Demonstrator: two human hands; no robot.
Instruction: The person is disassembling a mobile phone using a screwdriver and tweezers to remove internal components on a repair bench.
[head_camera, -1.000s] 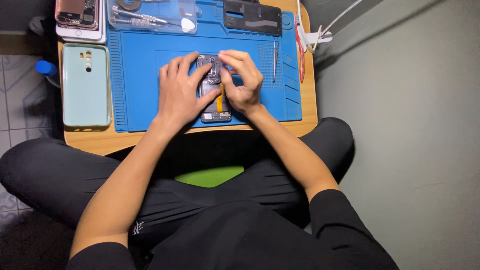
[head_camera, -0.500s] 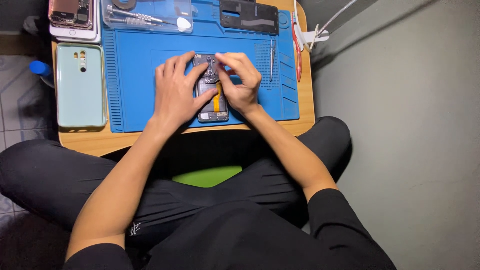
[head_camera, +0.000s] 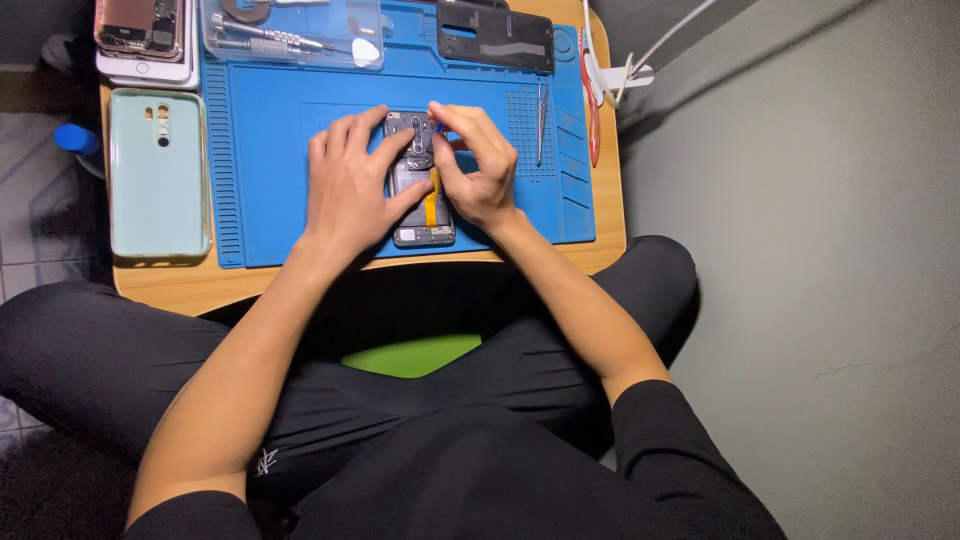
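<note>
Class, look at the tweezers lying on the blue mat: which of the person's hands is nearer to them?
Right. The right hand works on the opened phone just left of the tweezers; the left hand rests on the phone's far side, farther away.

left hand (head_camera: 350, 185): flat, fingers spread | right hand (head_camera: 478, 165): fingers curled, pinching | forearms converging

Opened phone (head_camera: 418, 190) half hidden under both hands, top-left phone (head_camera: 140, 30) cut by edge
</note>
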